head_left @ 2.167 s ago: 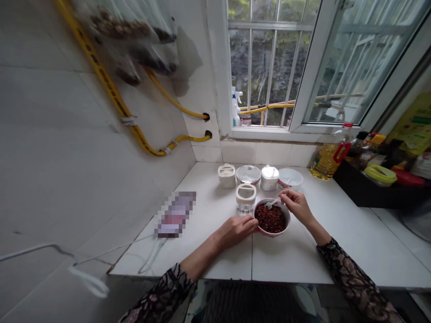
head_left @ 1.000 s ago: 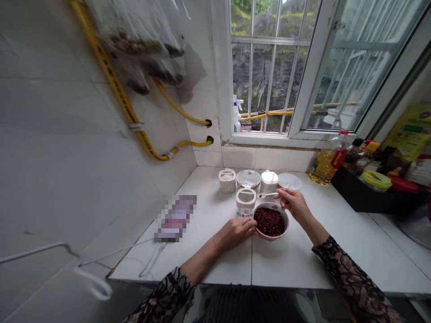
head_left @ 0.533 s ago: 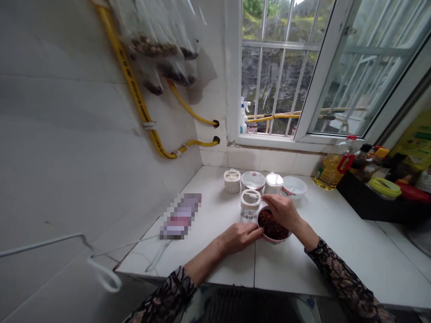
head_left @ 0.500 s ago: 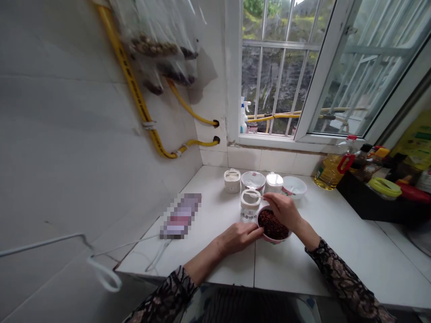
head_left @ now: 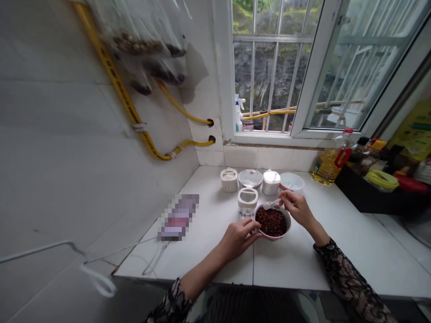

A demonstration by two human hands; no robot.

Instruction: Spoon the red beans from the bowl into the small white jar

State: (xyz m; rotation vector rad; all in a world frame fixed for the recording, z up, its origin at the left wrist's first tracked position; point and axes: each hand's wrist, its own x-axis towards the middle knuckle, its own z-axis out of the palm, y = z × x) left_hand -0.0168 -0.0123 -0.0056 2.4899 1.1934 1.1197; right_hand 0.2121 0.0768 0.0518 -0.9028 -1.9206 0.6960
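Note:
A bowl (head_left: 276, 238) with a pinkish outside stands on the white counter, filled with dark red, coarse flakes (head_left: 272, 222) that look like crushed chili. My left hand (head_left: 237, 238) grips its left rim, thumb and fingers closed there. Pinched in the fingers of my right hand (head_left: 298, 210) is a small white spoon (head_left: 268, 206), its bowl end over the far side of the flakes. Just behind and left of the bowl is a clear jar (head_left: 247, 210) with a cream rim and a bar across its top.
Behind stand a cream-lidded jar (head_left: 229, 181), a larger bowl (head_left: 250, 179), a white-topped container (head_left: 271, 182) and a white bowl (head_left: 292, 182). A blurred phone-like object (head_left: 178, 218) lies left, with a cable. At right are an oil bottle (head_left: 328, 163) and a black condiment box (head_left: 353, 190).
My right hand has moved right and back with the spoon, from the clear jar's top to above the bowl's far rim. My left hand stays at the bowl. The view has shifted slightly.

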